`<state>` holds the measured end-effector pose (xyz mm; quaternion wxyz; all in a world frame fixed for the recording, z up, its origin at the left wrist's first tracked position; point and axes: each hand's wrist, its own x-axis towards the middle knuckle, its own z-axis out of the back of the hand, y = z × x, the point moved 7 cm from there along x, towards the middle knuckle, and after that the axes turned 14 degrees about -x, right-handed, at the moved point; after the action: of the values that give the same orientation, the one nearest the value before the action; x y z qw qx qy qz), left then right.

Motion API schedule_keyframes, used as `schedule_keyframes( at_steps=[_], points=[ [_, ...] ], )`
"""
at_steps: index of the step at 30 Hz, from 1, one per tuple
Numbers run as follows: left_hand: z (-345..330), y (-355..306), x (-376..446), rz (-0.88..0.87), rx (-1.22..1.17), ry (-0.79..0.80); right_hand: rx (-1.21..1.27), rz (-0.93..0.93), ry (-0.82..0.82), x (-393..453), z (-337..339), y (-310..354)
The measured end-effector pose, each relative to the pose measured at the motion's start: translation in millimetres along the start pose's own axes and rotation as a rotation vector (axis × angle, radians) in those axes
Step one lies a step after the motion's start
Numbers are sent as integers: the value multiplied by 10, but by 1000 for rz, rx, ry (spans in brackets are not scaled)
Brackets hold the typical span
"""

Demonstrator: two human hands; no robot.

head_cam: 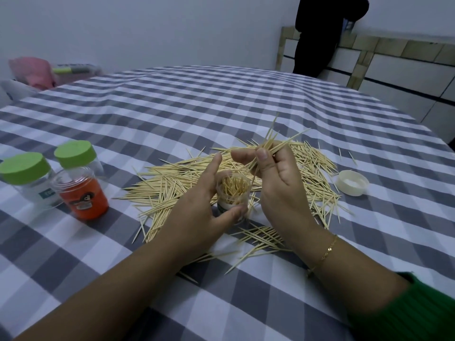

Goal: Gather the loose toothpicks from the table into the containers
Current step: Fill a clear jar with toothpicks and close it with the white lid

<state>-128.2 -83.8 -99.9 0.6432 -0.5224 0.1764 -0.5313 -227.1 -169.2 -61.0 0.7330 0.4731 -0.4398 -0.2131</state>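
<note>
**Feeding a bundle of toothpicks into the open jar**

Holding a small clear plastic jar upright near the middle of the scatter, the left hand curls thumb and fingers round its wall, probably to keep it from tipping while it is filled. That jar is already partly packed with thin pale wooden toothpicks standing on end.

Just above and to the right of the jar, the right hand pinches a loose bundle of toothpicks between thumb and fingers, their tips fanning up and away; one stick hangs down towards the jar's mouth. The bundle seems to be squared up so it will drop in lengthwise.

Around the jar, many loose toothpicks lie spread on the counter, which is covered with a grey-and-white checked cloth, so much of the job is left.

Right of the jar, beyond the scatter, a round white lid lies open side up, likely the jar's own. Well to the jar's left stand two clear jars with green caps and a clear jar with an orange label. Their printing is too blurred to read.
</note>
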Motion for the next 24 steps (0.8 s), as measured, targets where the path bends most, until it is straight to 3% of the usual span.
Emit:
schedule_keyframes(
  at_steps=[4, 10, 17, 24],
  points=[
    [-8, 10, 2, -5, -18, 4, -1, 10, 26, 18, -22, -17],
    [5, 33, 7, 4, -43, -6, -66, -101, 258, -23, -202, -216],
    [0, 40, 0, 0, -73, -3, -389, -87, 315, -43, -212, -272],
    [-20, 35, 2, 10, -90, 5, -328, -27, 322, -72, -242, -300]
  ],
)
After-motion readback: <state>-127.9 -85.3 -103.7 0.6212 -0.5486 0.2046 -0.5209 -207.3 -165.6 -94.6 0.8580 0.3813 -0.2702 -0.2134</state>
